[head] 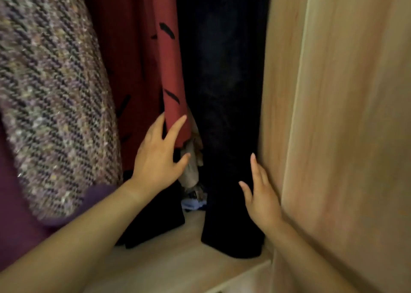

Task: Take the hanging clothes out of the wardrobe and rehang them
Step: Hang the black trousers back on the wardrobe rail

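Note:
Inside the wardrobe hang a tweed coat [51,106] at the left, a red garment with black dashes [142,66] in the middle and a dark blue-black garment [224,106] at the right. My left hand [159,157] reaches in with spread fingers; its fingers lie against the lower edge of the red garment. My right hand [259,195] is held edge-on with straight fingers, between the dark garment and the wardrobe's side panel [282,92]. Neither hand holds anything.
The wooden wardrobe floor [169,255] lies below. A black folded item [155,221] and crumpled beige and blue cloth [192,181] sit low at the back. A light wooden door or panel [355,137] fills the right side.

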`<state>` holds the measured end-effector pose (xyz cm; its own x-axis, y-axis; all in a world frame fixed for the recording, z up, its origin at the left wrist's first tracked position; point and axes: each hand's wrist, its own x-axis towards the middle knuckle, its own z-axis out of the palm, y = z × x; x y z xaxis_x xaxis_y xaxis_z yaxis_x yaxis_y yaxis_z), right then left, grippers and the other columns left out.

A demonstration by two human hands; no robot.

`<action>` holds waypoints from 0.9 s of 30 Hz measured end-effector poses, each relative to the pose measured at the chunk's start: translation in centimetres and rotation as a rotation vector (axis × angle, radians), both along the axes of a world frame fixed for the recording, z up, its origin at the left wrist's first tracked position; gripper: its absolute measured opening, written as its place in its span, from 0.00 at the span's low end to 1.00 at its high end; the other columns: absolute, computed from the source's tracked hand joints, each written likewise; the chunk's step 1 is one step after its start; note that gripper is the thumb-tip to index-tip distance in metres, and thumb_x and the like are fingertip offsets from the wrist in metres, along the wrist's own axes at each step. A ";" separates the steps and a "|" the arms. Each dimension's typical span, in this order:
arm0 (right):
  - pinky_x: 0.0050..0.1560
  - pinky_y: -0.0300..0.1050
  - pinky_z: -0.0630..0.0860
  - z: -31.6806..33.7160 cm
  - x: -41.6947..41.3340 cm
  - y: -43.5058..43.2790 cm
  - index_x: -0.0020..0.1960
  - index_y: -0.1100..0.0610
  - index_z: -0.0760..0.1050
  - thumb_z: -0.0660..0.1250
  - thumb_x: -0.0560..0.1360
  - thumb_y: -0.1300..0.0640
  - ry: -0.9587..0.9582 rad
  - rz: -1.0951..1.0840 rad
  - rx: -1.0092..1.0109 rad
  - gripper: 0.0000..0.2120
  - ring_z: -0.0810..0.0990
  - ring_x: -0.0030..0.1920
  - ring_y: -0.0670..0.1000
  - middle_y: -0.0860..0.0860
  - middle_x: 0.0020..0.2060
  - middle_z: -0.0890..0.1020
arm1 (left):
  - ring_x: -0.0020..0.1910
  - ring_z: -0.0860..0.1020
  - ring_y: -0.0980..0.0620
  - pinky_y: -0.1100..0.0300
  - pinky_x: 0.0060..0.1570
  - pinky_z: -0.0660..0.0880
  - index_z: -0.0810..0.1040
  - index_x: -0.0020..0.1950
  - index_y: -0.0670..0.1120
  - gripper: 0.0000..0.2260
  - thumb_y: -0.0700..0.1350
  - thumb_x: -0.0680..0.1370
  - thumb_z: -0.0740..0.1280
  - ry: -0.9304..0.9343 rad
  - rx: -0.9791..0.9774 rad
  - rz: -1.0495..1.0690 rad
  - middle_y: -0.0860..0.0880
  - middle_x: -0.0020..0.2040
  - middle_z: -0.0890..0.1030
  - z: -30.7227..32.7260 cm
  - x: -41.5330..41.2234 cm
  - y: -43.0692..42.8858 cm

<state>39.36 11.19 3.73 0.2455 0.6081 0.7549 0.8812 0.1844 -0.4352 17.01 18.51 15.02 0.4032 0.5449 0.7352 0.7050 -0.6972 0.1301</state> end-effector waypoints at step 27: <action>0.58 0.63 0.72 -18.2 -15.3 -34.9 0.69 0.59 0.67 0.51 0.74 0.37 -0.296 0.512 -0.817 0.33 0.70 0.66 0.61 0.58 0.68 0.70 | 0.72 0.63 0.44 0.39 0.66 0.64 0.66 0.72 0.54 0.30 0.66 0.73 0.52 0.267 -0.764 0.467 0.46 0.72 0.68 -30.0 -16.3 -44.3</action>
